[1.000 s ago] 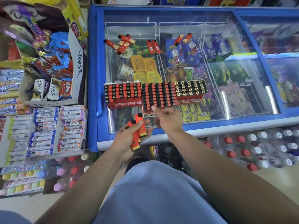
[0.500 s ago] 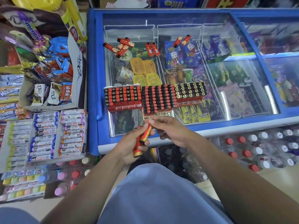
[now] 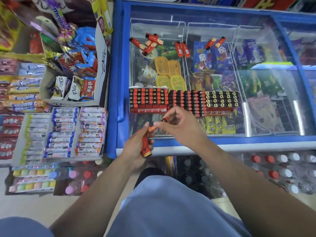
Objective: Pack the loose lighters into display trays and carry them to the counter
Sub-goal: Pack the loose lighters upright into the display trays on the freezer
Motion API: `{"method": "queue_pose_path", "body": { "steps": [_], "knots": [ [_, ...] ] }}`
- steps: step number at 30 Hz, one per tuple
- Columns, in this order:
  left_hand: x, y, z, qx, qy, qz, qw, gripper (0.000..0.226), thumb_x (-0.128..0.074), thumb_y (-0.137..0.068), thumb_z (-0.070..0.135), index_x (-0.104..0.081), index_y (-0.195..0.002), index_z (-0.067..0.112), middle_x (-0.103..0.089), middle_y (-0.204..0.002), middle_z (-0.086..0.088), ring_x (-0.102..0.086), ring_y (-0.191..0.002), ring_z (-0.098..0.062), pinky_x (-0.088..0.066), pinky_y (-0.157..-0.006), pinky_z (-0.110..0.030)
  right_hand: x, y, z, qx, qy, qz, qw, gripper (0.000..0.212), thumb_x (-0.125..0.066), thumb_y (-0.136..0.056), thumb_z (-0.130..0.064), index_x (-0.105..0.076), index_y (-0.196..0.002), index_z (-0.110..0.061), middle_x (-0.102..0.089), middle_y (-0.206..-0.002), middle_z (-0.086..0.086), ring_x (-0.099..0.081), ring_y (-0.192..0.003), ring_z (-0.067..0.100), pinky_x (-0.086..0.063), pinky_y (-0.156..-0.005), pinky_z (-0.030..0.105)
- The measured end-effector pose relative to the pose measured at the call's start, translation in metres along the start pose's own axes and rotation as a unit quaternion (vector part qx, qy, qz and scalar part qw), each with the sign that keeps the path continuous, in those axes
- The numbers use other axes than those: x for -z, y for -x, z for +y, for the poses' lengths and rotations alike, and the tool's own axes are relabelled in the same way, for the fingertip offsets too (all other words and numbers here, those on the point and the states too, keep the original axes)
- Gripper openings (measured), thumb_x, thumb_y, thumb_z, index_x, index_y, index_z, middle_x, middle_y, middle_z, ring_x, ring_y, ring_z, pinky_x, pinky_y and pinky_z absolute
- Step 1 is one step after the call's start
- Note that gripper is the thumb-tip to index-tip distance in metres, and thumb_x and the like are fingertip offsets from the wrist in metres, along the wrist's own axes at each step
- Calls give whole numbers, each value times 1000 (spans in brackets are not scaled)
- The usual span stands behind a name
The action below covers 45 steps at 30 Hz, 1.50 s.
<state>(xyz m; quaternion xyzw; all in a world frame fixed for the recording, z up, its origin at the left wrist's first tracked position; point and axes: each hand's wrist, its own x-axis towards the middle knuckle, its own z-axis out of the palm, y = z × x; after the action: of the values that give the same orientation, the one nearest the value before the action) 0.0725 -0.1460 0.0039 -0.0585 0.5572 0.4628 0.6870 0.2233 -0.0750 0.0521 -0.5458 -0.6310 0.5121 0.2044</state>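
Above the freezer lid's near edge: left hand (image 3: 135, 149) curled round red lighter (image 3: 145, 145), yellow-based, long axis near upright, base toward the viewer. Right hand (image 3: 181, 129) fingers pinching a second lighter (image 3: 159, 125), probably slanted up-right, blurred. Three display trays (image 3: 148, 100) just beyond, touching.

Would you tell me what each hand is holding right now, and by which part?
The left hand grips red lighters around their middles. The right hand pinches one lighter near its middle between thumb and fingertips.
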Motion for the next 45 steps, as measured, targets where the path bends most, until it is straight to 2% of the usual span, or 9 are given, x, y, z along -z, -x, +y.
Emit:
{"method": "queue_pose_path", "body": {
  "steps": [3, 9, 14, 19, 26, 31, 37, 42, 45],
  "knots": [
    [11, -6, 3, -6, 51, 32, 998, 19, -63, -100, 30, -66, -102, 11, -66, -74, -3, -56, -52, -11, -45, -44, -19, -14, -12, -7, 3, 22, 56, 998, 31, -79, -84, -47, -63, -84, -21, -68, -73, 5, -66, -65, 26, -57, -64, 42],
    [31, -10, 12, -9, 137, 6, 990, 14, -50, -104, 13, -54, -114, 6, -64, -80, -9, -60, -64, -20, -52, -61, -28, -42, -44, -8, 80, 163, 81, 980, 27, -73, -91, -40, -69, -106, -18, -70, -80, -12, -60, -59, -5, -43, -55, 9],
    [44, -7, 23, -8, 156, -23, 987, 15, -45, -104, 8, -50, -118, 7, -68, -87, -11, -67, -75, -25, -56, -79, -36, -55, -54, 1, 117, 266, 37, 956, 24, -62, -101, -30, -65, -121, -18, -75, -95, 3, -69, -79, 20, -58, -73, 39],
    [45, -7, 27, -28, 152, -41, 987, 15, -52, -104, 7, -51, -119, 6, -74, -96, -15, -75, -87, -29, -64, -79, -40, -51, -59, 0, 192, 287, 80, 935, 26, -71, -96, -26, -74, -119, -13, -73, -104, 2, -69, -87, 20, -58, -81, 35],
    [38, -4, 26, -58, 145, -11, 988, 24, -59, -103, 18, -57, -121, 2, -76, -103, -17, -77, -87, -30, -64, -75, -38, -55, -67, -2, 220, 296, 93, 925, 16, -77, -89, -20, -79, -103, -12, -71, -95, 0, -69, -78, 19, -59, -70, 35],
    [40, -4, 30, -58, 128, -49, 989, 16, -53, -100, -2, -57, -114, 5, -74, -109, -16, -75, -96, -31, -63, -85, -41, -57, -56, -6, 231, 375, 70, 895, 20, -67, -98, -22, -77, -115, -22, -69, -95, 0, -66, -72, 24, -55, -57, 36],
    [31, 1, 23, -116, -7, -105, 988, 31, -54, -102, 3, -58, -132, -1, -73, -120, -17, -71, -110, -31, -60, -93, -40, -45, -28, -10, 102, 210, -18, 972, 38, -67, -94, -47, -70, -127, -29, -58, -99, -13, -54, -79, -2, -50, -74, 22],
    [19, -1, 11, -148, -68, -109, 981, 47, -72, -92, 18, -56, -132, -1, -68, -128, -24, -63, -122, -45, -51, -105, -57, -24, -20, -4, 27, 173, -73, 982, 36, -73, -91, -43, -71, -124, -27, -57, -97, -12, -52, -77, -9, -37, -67, 7],
    [12, 0, 11, -151, -120, -128, 973, 47, -73, -92, 21, -56, -132, 3, -67, -128, -25, -65, -117, -39, -59, -94, -47, -12, -16, -3, 2, 126, -78, 989, 31, -75, -90, -40, -70, -118, -29, -58, -88, -12, -53, -72, -7, -40, -67, 9]
  ]
}}
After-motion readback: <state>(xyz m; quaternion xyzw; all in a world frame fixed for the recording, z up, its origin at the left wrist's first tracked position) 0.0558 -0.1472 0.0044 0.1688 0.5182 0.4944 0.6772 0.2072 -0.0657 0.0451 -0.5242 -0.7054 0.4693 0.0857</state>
